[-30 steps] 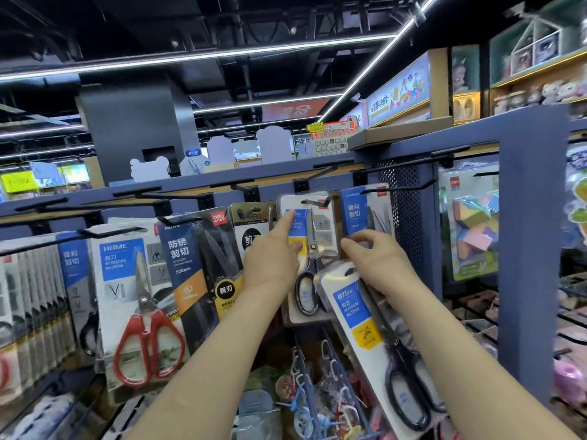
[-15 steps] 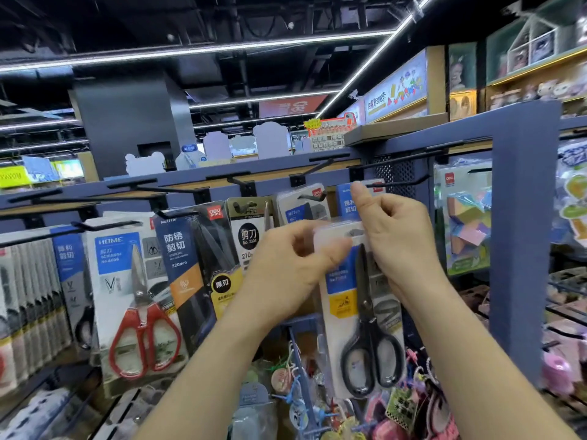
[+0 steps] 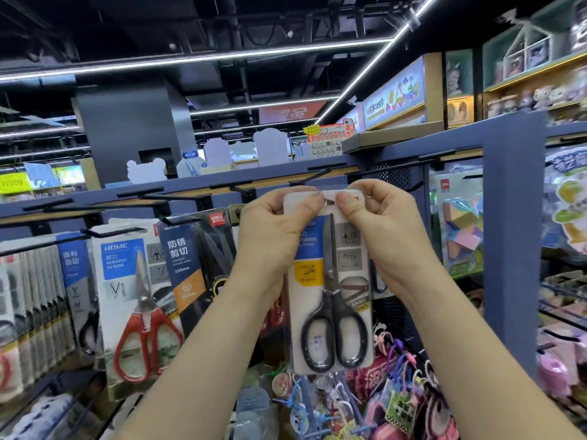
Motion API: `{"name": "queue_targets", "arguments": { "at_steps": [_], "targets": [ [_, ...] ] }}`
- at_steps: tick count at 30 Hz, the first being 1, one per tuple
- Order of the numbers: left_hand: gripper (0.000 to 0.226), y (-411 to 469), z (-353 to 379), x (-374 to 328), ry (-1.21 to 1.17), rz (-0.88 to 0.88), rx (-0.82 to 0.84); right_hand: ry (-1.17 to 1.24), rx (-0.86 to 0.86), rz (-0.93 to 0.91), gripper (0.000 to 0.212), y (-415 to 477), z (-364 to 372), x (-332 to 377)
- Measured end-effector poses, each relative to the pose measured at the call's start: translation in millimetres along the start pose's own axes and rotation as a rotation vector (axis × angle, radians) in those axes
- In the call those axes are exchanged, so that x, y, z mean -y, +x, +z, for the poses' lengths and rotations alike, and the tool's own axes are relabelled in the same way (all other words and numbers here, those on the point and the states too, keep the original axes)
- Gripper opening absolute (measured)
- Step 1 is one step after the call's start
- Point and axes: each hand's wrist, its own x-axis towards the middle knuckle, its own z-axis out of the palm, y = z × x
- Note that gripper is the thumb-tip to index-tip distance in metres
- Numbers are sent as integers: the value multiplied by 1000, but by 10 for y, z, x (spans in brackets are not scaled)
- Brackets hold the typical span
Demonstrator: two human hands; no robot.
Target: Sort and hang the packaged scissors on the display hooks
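A clear-fronted pack of black-handled scissors (image 3: 330, 290) is held upright in the middle of the view, in front of a shop display rack, with the blades pointing up and the two finger loops at the bottom. Its card backing carries a blue panel and a yellow panel on the left side. Both hands pinch the top edge of the pack: the left hand (image 3: 273, 230) grips the upper left corner and the right hand (image 3: 381, 223) grips the upper right corner, with the thumbs on the front and nearly meeting on either side of a small dark hanging slot. Whether the slot sits on a hook cannot be told. Just behind and above the pack, black display hooks (image 3: 313, 176) stick out from a blue rail (image 3: 178, 192) that runs across the rack. To the left hangs a dark pack with an orange label (image 3: 187, 265), partly hidden by the left forearm. Further left is a white pack of red-handled scissors (image 3: 139, 300), and beyond it a tight row of slim packs (image 3: 38, 296) at the edge of the view. To the right stands a blue upright post (image 3: 514, 217), with a pack of coloured blocks (image 3: 460, 230) hanging between it and the right hand. Below the held pack lies a jumble of pink and colourful trinkets (image 3: 397, 392). Overhead, long light strips (image 3: 190, 58) cross a dark ceiling.
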Motion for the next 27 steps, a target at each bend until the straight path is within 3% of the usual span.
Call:
{"name": "queue_targets", "arguments": {
  "at_steps": [8, 15, 18, 22, 27],
  "targets": [
    [11, 126, 22, 54, -45, -124, 10, -18, -40, 96, 16, 58, 5, -23],
    [8, 153, -43, 213, -22, -140, -6, -252, 278, 361, 23, -273, -346, -385],
    [24, 120, -157, 252, 122, -100, -6, -321, 273, 399, 15, -371, -419, -632],
    [29, 112, -207, 311, 376, -2, -148, -284, 281, 392, 13, -316, -409, -847],
    [43, 209, -201, 389, 665, -32, -142, -312, 101, 359, 7, -174, -287, -1070]
  ]
}}
